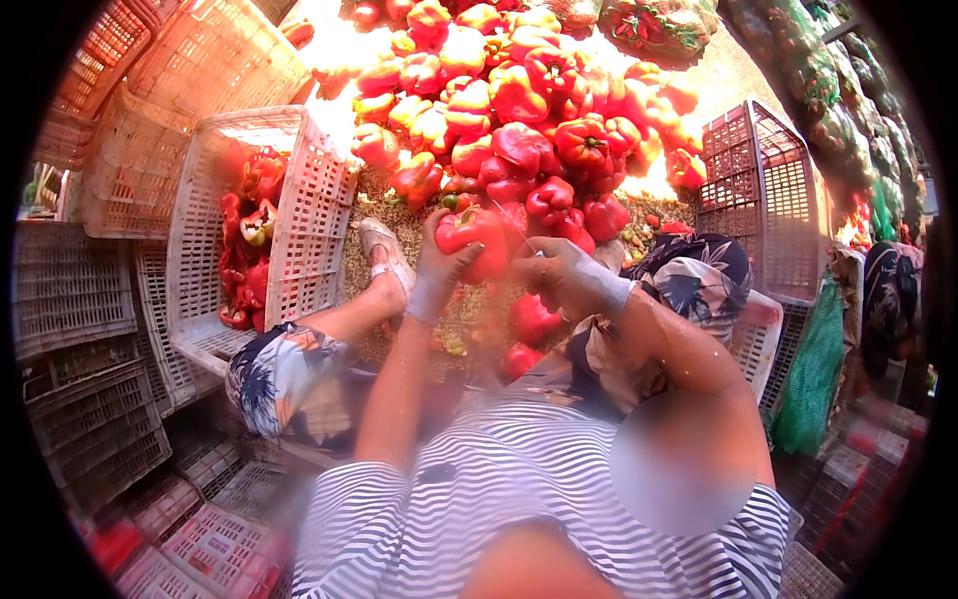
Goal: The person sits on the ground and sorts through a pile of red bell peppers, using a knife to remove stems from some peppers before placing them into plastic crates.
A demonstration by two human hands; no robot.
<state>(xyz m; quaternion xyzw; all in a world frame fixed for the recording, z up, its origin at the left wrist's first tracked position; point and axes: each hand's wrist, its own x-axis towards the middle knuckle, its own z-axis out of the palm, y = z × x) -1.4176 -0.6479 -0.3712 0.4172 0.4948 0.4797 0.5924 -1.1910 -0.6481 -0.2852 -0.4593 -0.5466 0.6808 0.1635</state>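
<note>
A large red bell pepper (477,242) is in my left hand (436,272), whose fingers wrap round its left side. My right hand (576,277) is closed just right of that pepper, around what looks like a small knife (526,240); its thin blade points up toward the pepper and is hard to make out. Both wrists have pale cuffs. Beyond my hands rises a big pile of red bell peppers (519,145). Loose red peppers (534,319) lie below my right hand, between my legs.
A pale plastic crate (311,225) at my left holds red peppers (261,285). More crates (75,290) are stacked farther left. Another crate (758,190) stands at the right, near a green mesh bag (808,369). Filled net sacks (659,25) lie at the back. Small scraps cover the floor (374,334).
</note>
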